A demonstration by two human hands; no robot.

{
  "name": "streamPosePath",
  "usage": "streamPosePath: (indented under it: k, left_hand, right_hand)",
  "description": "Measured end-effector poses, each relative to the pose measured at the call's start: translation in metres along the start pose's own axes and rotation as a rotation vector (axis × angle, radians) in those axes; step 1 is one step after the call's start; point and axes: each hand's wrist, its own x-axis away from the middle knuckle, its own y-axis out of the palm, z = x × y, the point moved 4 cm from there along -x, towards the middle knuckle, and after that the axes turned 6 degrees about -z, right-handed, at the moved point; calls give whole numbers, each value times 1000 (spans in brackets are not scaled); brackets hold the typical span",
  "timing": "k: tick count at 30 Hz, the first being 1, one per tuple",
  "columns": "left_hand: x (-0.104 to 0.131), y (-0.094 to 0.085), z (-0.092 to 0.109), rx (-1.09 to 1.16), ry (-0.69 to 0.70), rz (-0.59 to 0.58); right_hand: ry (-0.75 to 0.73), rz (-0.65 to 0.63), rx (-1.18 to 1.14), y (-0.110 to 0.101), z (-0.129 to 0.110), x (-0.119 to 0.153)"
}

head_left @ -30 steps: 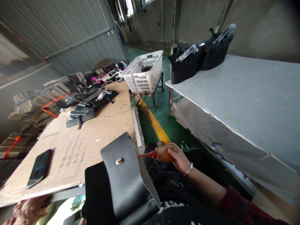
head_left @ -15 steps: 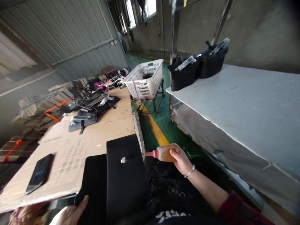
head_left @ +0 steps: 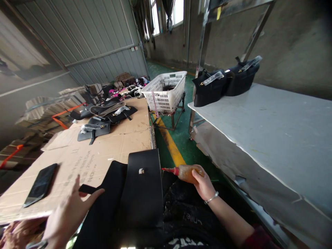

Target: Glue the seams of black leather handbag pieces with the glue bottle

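My right hand [head_left: 203,183] is wrapped round a squeeze bottle [head_left: 188,173] of amber liquid. The bottle's red nozzle points left, close to the right edge of a black bag piece [head_left: 142,197] on my lap. A small metal clasp [head_left: 141,171] sits on the upper part of that piece. My left hand [head_left: 70,207] is at the left side of the work, index finger raised and thumb over a short black strap [head_left: 88,188]; its other fingers are partly hidden behind the strap. A second black flap [head_left: 111,186] lies beside the thumb.
A phone [head_left: 40,185] lies on the cardboard-covered table [head_left: 116,147], with several black bag pieces [head_left: 97,129] farther back. A white basket [head_left: 166,98] stands on a metal stand beyond. Two black bags [head_left: 211,91] rest on the grey table [head_left: 280,117] at right.
My left hand has risen from the table's near edge, bringing the strap up and tilting the flap. My right hand still holds the bottle beside the bag piece. The view has shifted slightly.
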Motion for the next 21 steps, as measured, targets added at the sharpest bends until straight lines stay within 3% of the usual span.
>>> streamPosePath:
  k: [3, 6, 8, 11, 13, 15, 21]
  left_hand:
    - [25, -2, 19, -297, 211, 182]
    - [67, 19, 34, -147, 433, 379]
    - [89, 53, 38, -62, 525, 188]
    - [103, 92, 32, 126, 403, -6]
    - [100, 103, 23, 271, 270, -40]
    - [93, 104, 16, 362, 191, -69]
    - [75, 91, 5, 366, 48, -176]
  right_hand:
    - [-6, 4, -1, 2, 3, 2]
    - [-7, 7, -8, 5, 5, 2]
    - [-9, 17, -4, 5, 6, 1]
    - [-11, 29, 34, 4, 5, 0]
    - [-12, 27, 54, 3, 5, -1]
    - [-18, 28, 45, 2, 5, -3]
    - [-33, 21, 19, 9, 2, -8]
